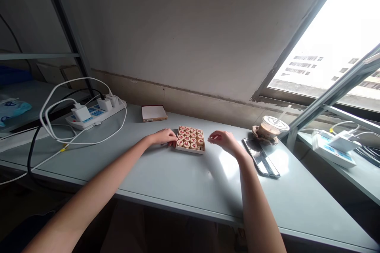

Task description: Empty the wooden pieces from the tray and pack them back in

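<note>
Touching the left wall of the small box (190,151), the left hand (164,136) appears to steady it on the tabletop (178,182); whether its fingers pinch the wall or merely lean on it, I cannot tell. To the right of the box, just beside it and apart from it, hangs the right hand (223,139), fingers loosely curled with the tips near one another. Nothing shows between them, but the view is too small to say whether something slight is held there. The box sits between both hands, squared toward the person, presumably so that either side is in easy reach.

Inside the box, round pieces (187,138) lie flat with their characters facing up, packed in four rows of four, so the walls and neighbours likely keep them from sliding. Most bear red marks; the one at the near right corner bears a dark mark and seems to sit lower.

Beyond the box and to its left rests a shallow lid (154,114), its pale inside upward and bare, probably set there to be out of the way. Well to the right of the box, a lidded cup (271,127) with a brownish drink and a straw stands in a cardboard carrier (255,133), which likely braces it against tipping.
</note>
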